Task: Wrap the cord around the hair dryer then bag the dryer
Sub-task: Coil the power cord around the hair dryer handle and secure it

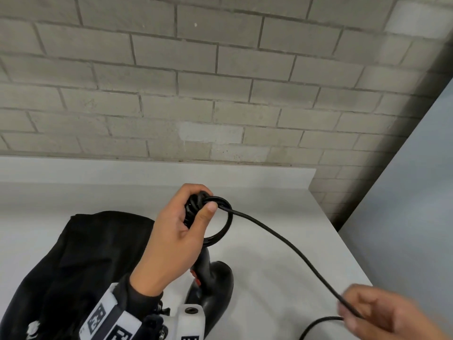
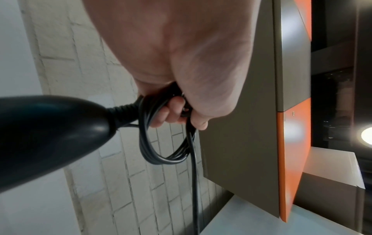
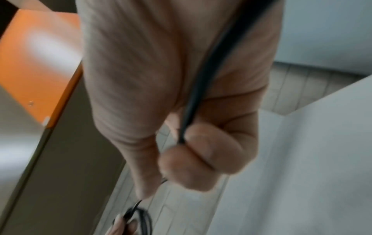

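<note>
A black hair dryer (image 1: 215,283) stands on the white counter, its handle end (image 2: 50,132) close to the left wrist camera. My left hand (image 1: 181,231) grips several black cord loops (image 1: 220,222) coiled at the handle's end, thumb pressed on them; the coil (image 2: 161,143) hangs below the fingers (image 2: 173,111). From the coil, the loose cord (image 1: 289,249) runs down-right to my right hand (image 1: 375,312), which pinches it (image 3: 193,111) between thumb and fingers. A black fabric bag (image 1: 81,261) lies crumpled at the left.
The white counter (image 1: 282,278) ends at a grey brick wall (image 1: 196,82) behind and drops off at its right edge. A grey panel stands at the right. A brown and orange cabinet (image 2: 292,143) hangs overhead.
</note>
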The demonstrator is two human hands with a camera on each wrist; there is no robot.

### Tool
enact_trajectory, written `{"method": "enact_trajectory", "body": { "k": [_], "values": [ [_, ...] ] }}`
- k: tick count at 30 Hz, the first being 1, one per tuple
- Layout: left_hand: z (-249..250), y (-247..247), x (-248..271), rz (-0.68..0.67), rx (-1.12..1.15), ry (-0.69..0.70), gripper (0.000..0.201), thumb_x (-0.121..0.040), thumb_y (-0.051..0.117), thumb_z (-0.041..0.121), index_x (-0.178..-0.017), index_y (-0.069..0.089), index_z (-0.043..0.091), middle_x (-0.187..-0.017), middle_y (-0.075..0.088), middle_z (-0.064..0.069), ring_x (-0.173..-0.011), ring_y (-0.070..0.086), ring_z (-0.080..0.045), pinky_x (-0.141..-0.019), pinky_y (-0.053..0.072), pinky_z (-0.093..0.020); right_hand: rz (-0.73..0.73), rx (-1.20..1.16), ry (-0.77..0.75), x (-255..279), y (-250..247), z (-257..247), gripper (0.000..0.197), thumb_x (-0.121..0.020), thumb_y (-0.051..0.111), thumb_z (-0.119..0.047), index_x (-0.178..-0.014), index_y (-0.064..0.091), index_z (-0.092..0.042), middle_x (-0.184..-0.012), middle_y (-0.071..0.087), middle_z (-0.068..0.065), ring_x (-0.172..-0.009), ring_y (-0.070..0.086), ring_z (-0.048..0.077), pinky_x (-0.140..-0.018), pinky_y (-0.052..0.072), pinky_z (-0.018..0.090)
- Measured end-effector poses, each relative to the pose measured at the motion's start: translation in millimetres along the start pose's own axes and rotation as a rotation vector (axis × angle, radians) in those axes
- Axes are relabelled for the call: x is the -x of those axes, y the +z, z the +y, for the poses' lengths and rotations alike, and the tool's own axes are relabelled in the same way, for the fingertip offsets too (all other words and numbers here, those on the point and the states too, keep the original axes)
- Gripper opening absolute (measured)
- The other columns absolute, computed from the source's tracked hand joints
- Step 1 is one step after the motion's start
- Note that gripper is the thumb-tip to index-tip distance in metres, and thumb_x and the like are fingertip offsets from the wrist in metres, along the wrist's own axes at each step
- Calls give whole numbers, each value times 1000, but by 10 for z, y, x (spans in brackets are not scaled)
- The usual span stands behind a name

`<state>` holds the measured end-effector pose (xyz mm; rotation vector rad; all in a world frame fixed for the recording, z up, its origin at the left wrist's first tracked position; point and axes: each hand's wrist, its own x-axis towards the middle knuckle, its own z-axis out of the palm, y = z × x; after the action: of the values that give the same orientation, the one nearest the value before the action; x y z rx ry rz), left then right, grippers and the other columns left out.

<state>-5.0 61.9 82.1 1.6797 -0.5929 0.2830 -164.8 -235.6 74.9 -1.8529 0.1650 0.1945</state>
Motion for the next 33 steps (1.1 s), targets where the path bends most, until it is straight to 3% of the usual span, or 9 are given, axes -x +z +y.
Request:
{"method": "enact_trajectory", "body": {
  "k": [4, 6, 8, 12, 15, 19, 23, 29, 33],
  "values": [
    [94, 100, 62, -43, -52, 38, 15, -93, 57, 40, -101, 58, 28, -76, 58, 13, -64, 55, -8, -61, 44, -16, 57, 90, -59, -221, 485, -268, 49, -72, 82, -34, -114, 57, -39, -90, 64, -10, -64, 62, 26, -61, 52, 26],
    [138, 153, 89, -49, -82, 57, 12, -93, 56, 37, -100, 57, 28, -77, 58, 12, -67, 55, -10, -62, 41, -11, 146, 207, -178, -367, 666, -386, 51, -78, 73, -45, -120, 45, -48, -105, 58, -24, -77, 66, 16, -73, 55, 29],
    [163, 200, 98, -45, -94, 64, 10, -95, 56, 36, -101, 57, 28, -79, 58, 10, -68, 55, -12, -62, 42, -13, 202, 239, -338, -471, 860, -482, 38, -86, 57, -52, -120, 42, -48, -110, 56, -22, -71, 62, 11, -67, 48, 22],
    [124, 187, 67, -7, -72, 10, 17, -93, 56, 40, -108, 55, 32, -82, 60, 13, -63, 55, -7, -62, 45, -20, 395, 656, -617, -575, 1137, -573, 20, -102, 38, -40, -117, 51, -36, -91, 62, -14, -70, 61, 11, -57, 50, 25],
    [105, 125, 52, -24, -67, -12, 23, -96, 54, 42, -118, 55, 36, -83, 59, 19, -64, 55, -4, -66, 46, -24, 432, 897, -727, -587, 1160, -640, 25, -96, 45, -39, -114, 58, -28, -71, 59, -7, -50, 55, 19, -38, 46, 28],
    [134, 77, 63, -88, -35, -13, 21, -99, 51, 41, -120, 56, 40, -76, 55, 23, -65, 51, -2, -67, 43, -26, 508, 1031, -762, -570, 998, -791, 19, -92, 59, -33, -109, 68, -29, -67, 53, -6, -44, 50, 20, -35, 41, 27],
    [163, 103, 88, -96, 26, -51, 27, -92, 50, 55, -106, 51, 31, -68, 48, 8, -59, 46, -19, -61, 47, -53, 527, 991, -750, -628, 920, -846, 15, -93, 59, -32, -103, 69, -33, -68, 52, -7, -47, 49, 19, -38, 43, 29],
    [169, 37, 52, -161, -106, -57, 25, -94, 46, 56, -103, 49, 32, -67, 51, 17, -57, 45, -3, -56, 40, -20, 375, 1062, -793, -553, 798, -1028, 25, -99, 42, -40, -97, 65, -33, -73, 48, -11, -54, 48, 11, -45, 38, 22],
    [273, 10, 51, -292, -182, -50, 30, -85, 45, 58, -102, 46, 34, -68, 51, 5, -58, 45, -3, -56, 39, -17, 261, 947, -841, -590, 633, -1144, 25, -100, 40, -44, -96, 62, -33, -75, 45, -18, -63, 50, 5, -53, 45, 25]
  ]
}}
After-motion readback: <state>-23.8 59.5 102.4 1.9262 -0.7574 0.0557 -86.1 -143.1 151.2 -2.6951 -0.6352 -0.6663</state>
